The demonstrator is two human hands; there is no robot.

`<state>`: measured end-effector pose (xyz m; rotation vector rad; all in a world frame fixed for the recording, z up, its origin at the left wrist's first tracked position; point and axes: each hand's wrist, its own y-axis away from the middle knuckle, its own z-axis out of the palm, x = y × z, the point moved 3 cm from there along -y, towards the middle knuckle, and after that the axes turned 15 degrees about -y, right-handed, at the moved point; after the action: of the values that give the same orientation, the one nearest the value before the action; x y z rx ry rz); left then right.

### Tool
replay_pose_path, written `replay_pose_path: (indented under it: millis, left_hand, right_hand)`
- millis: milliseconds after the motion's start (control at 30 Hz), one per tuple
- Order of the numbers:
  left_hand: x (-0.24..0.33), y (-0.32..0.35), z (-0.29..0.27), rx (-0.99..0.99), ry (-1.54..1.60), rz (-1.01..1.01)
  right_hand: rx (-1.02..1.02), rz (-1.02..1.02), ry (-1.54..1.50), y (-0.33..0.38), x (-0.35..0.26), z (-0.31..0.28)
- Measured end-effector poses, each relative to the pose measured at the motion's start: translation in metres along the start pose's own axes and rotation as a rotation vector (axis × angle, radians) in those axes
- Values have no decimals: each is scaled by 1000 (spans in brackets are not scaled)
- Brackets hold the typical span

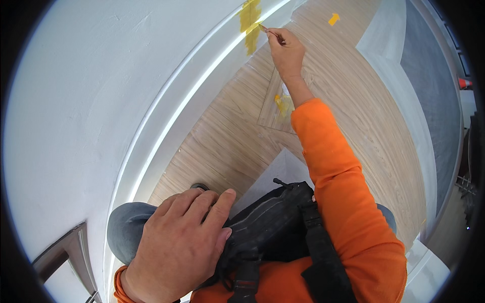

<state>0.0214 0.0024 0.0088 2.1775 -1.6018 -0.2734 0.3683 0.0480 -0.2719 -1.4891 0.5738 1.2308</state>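
White wall [76,91] filled the left half of the view, meeting a white baseboard [166,116] that curved from 7 o'clock up to 12 o'clock; wood-grain flooring [353,101] ran along its right side.

At 12 o'clock, a strip of yellow masking tape [249,22] lay across the baseboard and onto the wall. The right hand [286,50] was extended toward it, fingers pinched closed around a thin, stick-like tool [270,32]. The tool tip touched the right edge of the tape; the tool's exact type could not be determined. The orange sleeve [333,171] of the right arm ran from the wrist down to 5 o'clock.

A second patch of yellow tape [283,103] sat on the floor just below the right wrist, on a pale transparent sheet [275,108] lying against the flooring. A small yellow tape piece [333,19] lay on the floor at 1 o'clock, well apart from the hand.

The left hand [182,242] rested at 6 o'clock, fingers loosely spread and holding nothing, palm down over a knee in grey trousers [124,227] and touching the edge of a black pouch [273,222] strapped to the person's front. A black strap [323,252] crossed the orange garment beside the pouch.

At 3 o'clock, a white ledge [399,65] bordered a grey surface [429,91]. A dark frame edge [60,250] appeared at 8 o'clock.
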Motion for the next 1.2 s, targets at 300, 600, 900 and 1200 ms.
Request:
replay_pose_path:
  millis: [300, 600, 900, 1200]
  left_hand:
    - [-3, 0, 3, -11, 20, 20]
    - [0, 4, 0, -1, 12, 3]
    - [-3, 5, 3, -20, 4, 9]
    - [-7, 2, 6, 11, 24, 29]
  right_hand:
    - [27, 717, -277, -19, -26, 22]
    - [-73, 788, 134, -47, -23, 48]
    - [144, 802, -398, -49, -15, 29]
    - [227, 37, 164, -11, 14, 14]
